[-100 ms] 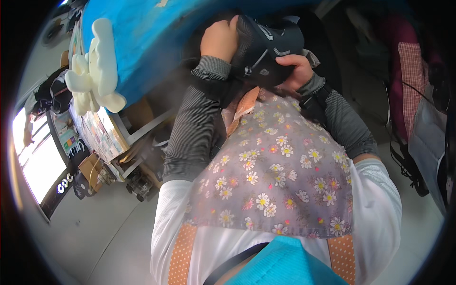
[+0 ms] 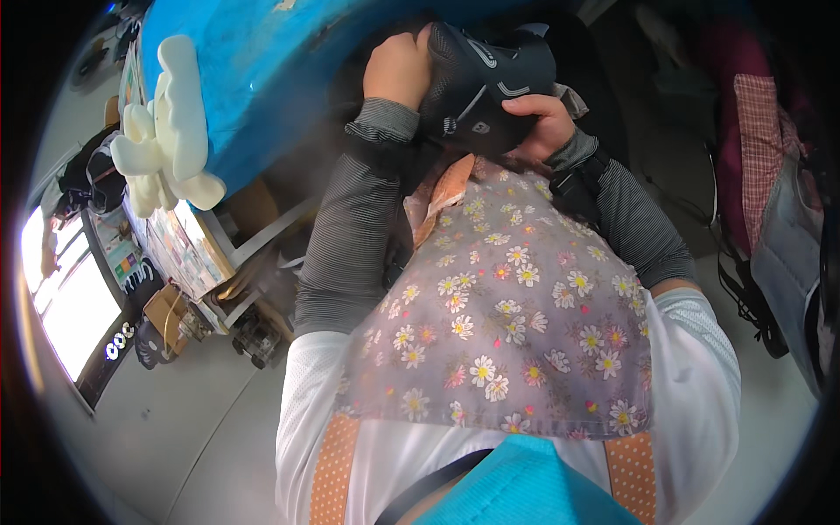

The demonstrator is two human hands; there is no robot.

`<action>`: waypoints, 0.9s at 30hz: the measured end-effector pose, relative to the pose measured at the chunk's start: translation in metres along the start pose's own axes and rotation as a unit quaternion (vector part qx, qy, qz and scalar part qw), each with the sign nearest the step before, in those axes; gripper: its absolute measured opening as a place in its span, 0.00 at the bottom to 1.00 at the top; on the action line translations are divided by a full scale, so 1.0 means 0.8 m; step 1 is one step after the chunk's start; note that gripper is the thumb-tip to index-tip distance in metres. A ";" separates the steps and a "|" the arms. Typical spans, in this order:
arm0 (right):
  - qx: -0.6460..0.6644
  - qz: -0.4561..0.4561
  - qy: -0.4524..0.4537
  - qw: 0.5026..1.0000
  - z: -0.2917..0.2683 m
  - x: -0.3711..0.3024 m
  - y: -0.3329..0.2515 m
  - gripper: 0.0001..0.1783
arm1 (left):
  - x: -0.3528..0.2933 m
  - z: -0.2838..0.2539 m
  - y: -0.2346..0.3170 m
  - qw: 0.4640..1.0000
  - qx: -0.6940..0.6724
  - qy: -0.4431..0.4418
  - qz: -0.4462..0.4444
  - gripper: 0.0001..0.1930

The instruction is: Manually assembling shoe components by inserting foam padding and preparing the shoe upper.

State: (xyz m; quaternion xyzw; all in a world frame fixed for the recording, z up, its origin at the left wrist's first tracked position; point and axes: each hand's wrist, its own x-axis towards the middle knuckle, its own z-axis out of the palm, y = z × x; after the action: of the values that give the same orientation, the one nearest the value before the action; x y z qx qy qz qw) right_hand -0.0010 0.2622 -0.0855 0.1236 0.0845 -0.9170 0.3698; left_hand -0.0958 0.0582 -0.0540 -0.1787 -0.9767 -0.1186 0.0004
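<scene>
A black fabric piece point(image 2: 490, 83), textured at its left end and marked with grey curved lines and a small light emblem, is held up in front of me past the apron's far edge. My left hand point(image 2: 398, 72) is closed on its left end, knuckles up, with the fingertips hidden. My right hand point(image 2: 544, 124) grips its near right edge, the thumb lying on top and the other fingers out of sight beneath. A small greyish flap point(image 2: 570, 99) shows just beyond the right hand. I cannot tell the exact kind of the black piece.
At the left, a blue-covered table point(image 2: 254, 79) has white, rounded, finger-like shapes point(image 2: 179, 114) at its edge. Below it are a metal frame point(image 2: 271, 234) and an open cardboard box point(image 2: 166, 313). A red checked cloth point(image 2: 759, 149) and grey fabric point(image 2: 783, 254) hang at the right.
Both hands and the black piece appear slightly farther left, the piece tilted a little differently. The table and white shapes also shift slightly left in view. Both grips stay the same.
</scene>
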 end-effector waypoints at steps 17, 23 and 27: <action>-0.053 0.001 -0.011 0.999 0.011 0.002 -0.004 0.18 | 0.008 0.053 -0.043 0.992 -0.096 -0.020 -0.074 0.12; -0.043 0.003 -0.046 0.998 -0.015 0.005 -0.002 0.26 | 0.001 -0.011 0.011 0.996 -0.048 -0.006 -0.076 0.25; -0.072 -0.019 -0.004 0.997 -0.001 0.007 -0.003 0.25 | 0.000 0.006 -0.006 0.989 -0.088 -0.018 -0.115 0.26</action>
State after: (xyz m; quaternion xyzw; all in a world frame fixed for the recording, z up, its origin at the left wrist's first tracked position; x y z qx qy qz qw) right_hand -0.0065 0.2604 -0.0879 0.0917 0.1513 -0.9158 0.3605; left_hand -0.0973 0.0553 -0.0599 -0.0662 -0.9763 -0.2006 -0.0468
